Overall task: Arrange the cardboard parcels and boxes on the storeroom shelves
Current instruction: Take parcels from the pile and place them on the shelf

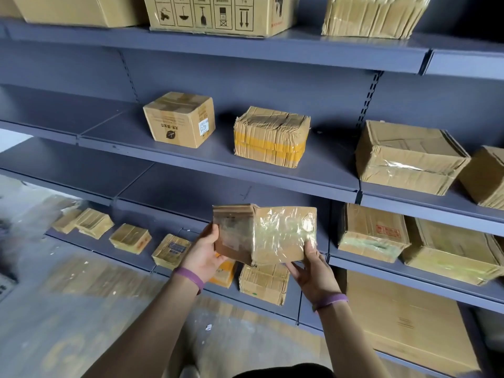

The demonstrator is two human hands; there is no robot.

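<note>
Top-shelf boxes (218,15) cropped by upper edge. Right-edge box (488,175) cut off. Floor stack (90,276) blurred. Orange parcel (225,272) mostly behind your left hand (203,252). Held parcel (272,236) label unreadable.

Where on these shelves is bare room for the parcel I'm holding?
Bare: the middle shelf left of the labelled box, and the shelf below, above the small parcels. A narrower gap lies between labelled box and yellow-taped parcel. The right bay boxes sit crowded.
</note>
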